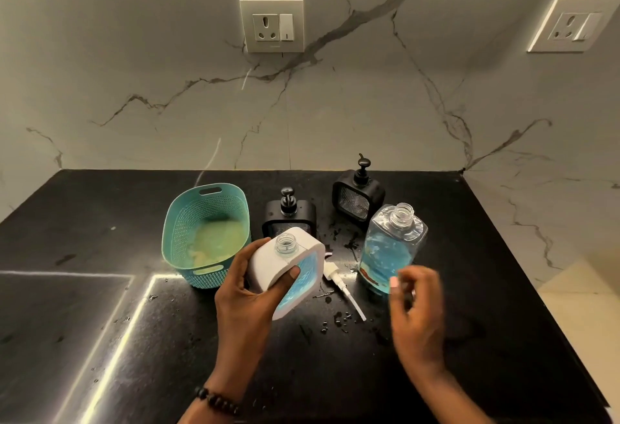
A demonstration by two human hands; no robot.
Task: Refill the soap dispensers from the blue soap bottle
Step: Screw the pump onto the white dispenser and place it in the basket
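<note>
My left hand [248, 289] grips a white square soap dispenser [288, 266], tilted, its neck open and blue soap showing through its clear side. Its white pump [342, 286] lies loose on the black counter just to the right. The clear bottle of blue soap [391, 249] stands uncapped at the right, about half full. My right hand [416, 303] hovers blurred right in front of that bottle, fingers loosely curled and holding nothing. Two black dispensers with pumps on stand behind, one in the middle [290, 219], one farther back right [359, 195].
A teal plastic basket [174, 239] with a yellowish cloth inside stands left of the dispensers. Drops of liquid dot the black counter [486, 289] around the pump. A marble wall with two sockets rises behind. The counter's right edge drops off to a pale floor.
</note>
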